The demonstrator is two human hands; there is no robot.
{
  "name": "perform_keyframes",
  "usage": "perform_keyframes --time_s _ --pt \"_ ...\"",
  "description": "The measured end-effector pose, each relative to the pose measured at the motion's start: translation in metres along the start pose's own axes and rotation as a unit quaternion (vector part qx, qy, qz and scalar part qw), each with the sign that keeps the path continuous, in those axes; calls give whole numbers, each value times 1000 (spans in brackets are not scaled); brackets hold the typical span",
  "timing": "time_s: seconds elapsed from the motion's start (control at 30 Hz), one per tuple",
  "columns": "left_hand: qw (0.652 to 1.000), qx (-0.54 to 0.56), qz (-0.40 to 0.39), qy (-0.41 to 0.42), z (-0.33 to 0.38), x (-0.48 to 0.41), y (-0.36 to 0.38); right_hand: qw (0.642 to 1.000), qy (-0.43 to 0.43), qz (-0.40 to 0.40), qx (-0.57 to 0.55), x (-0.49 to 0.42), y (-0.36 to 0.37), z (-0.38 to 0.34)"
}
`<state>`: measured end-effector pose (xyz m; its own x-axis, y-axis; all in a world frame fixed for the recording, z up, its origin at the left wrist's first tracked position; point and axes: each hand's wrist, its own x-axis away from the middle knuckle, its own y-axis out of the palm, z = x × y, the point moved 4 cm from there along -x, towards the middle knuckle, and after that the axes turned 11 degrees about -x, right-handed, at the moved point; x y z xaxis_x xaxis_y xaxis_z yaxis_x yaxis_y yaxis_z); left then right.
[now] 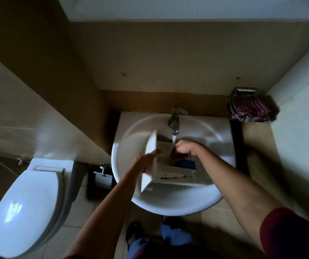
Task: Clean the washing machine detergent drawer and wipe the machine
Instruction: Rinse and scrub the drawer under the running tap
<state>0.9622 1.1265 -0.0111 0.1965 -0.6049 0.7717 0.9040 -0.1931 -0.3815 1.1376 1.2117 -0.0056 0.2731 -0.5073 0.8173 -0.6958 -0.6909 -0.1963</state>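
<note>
White plastic detergent drawer (176, 177) lies in the round white ceramic basin (123, 184) under the running chrome tap (175, 120). Your left hand (146, 162) grips its front panel (151, 144); your right hand (185, 148) curls inside it, on what I cannot tell. Light, stiff, likely slippery: hold the panel.

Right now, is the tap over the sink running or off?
Running. A stream of water falls from the tap into the drawer held in the sink, next to the right hand.
</note>
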Motion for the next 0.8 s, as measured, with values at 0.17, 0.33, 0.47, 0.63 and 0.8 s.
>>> perform_keyframes --time_s 0.17,0.33,0.47,0.63,0.8 --pt "1000 -11 14 2 1 -2 0 842 6 54 -536 -14 8 10" --pt "999 -33 23 5 -1 -4 1 742 -11 40 -669 -21 18 0" --pt "999 -34 20 18 -1 -3 0 778 -23 1 -628 -17 15 -6" --pt "1000 -20 19 10 -10 -17 3 930 15 -186 -318 20 22 -4" --pt "999 -30 12 5 -5 -10 2 975 52 -132 -172 33 12 8"
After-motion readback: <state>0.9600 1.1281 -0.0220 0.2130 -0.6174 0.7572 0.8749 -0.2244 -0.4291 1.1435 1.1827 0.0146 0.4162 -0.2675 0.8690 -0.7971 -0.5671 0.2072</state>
